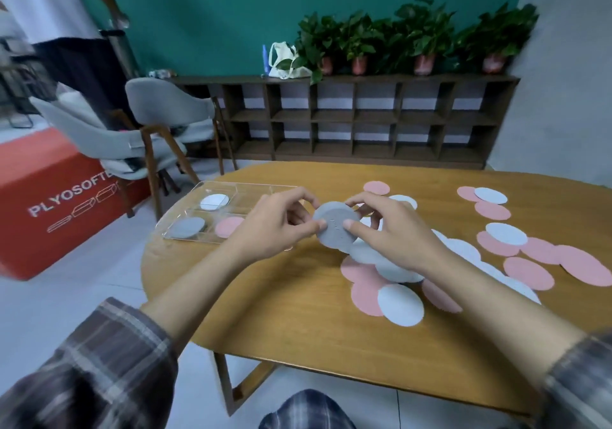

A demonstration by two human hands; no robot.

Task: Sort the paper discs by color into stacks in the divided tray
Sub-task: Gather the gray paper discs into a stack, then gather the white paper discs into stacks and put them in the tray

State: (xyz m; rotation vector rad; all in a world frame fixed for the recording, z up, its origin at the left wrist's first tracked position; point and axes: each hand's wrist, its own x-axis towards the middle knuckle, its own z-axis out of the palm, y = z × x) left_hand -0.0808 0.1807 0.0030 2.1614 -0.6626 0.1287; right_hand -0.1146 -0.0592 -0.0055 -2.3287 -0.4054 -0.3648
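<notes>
Both hands are on one grey disc dead centre of the frame, just above the table: the left hand pinches its left edge and the right hand pinches its right. The clear tray sits centre-left, holding a white disc, a grey stack and a pink disc in separate compartments. Loose pink and white discs are scattered on the right.

place: likely office lounge | cues: cubby shelf, potted plants, grey chairs
</notes>
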